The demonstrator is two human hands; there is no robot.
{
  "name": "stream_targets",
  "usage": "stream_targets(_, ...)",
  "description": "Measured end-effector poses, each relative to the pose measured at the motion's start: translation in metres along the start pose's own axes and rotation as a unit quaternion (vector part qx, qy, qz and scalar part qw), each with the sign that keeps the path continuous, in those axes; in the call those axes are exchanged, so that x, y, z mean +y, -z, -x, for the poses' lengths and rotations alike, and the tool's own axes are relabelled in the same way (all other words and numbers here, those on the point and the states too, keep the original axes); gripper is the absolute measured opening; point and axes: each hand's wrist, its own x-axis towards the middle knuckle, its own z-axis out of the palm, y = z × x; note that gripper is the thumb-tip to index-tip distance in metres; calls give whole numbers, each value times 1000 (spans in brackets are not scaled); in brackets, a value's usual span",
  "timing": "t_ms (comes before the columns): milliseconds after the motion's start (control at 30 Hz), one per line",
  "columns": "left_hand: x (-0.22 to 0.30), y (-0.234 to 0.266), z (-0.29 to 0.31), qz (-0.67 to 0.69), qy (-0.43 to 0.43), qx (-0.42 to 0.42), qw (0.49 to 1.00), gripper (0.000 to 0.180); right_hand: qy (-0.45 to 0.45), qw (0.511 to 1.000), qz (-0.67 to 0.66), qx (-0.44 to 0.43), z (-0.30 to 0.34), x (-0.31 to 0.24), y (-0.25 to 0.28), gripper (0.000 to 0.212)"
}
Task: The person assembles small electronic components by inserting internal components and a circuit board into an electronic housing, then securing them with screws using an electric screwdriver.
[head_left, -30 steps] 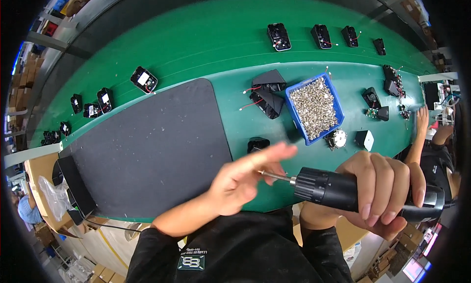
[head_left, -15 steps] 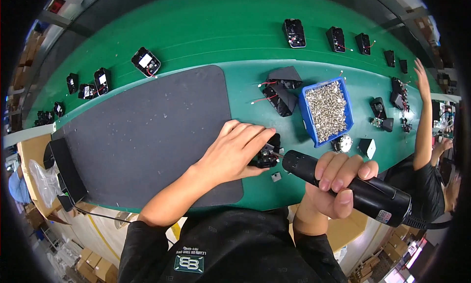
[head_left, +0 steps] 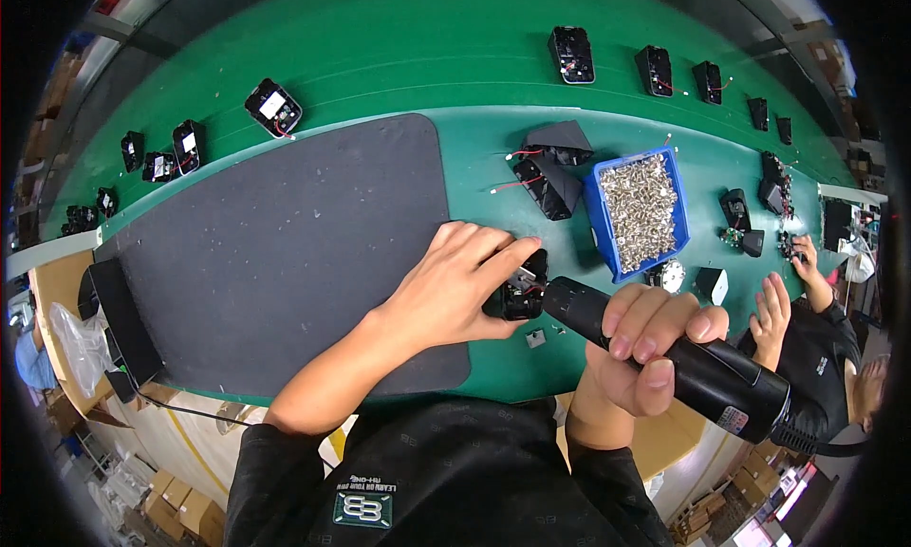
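Observation:
My left hand is closed around a small black plastic housing with parts inside, steadying it at the dark mat's right edge. In my right hand is a black corded electric screwdriver, its nose pointing left at the housing. The bit's tip is too small to make out. A small grey square piece lies just below the housing. Beyond the screwdriver stands a blue bin filled with silvery screws. Two black casings with red wires lie left of the bin.
Several black housings sit along the green strip at the back. The dark grey mat covers the left of the table. Right of the bin are a round white-faced part and a black block. A co-worker's hand shows at the right.
The co-worker's raised arm has come down to the table at the right. My hands keep their hold, with the screwdriver shifted slightly left. The whole view has moved a little.

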Motion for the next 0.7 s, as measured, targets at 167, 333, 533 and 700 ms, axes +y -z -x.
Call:
stream_targets(167,0,-1,-2,0,-1,-4,1000,75,-12,999,2,41,1,-4,-5,37)
stream_targets(333,-1,-2,-2,2,-2,-1,1000,75,-31,997,19,75,-1,-6,-7,37)
stream_targets(533,-4,-5,-3,9,-20,2,1000,74,-10,999,11,-45,-7,2,5,38)
stream_targets(700,-5,-6,-4,20,-18,-4,1000,73,-11,999,-8,-29,-6,0,6,37)
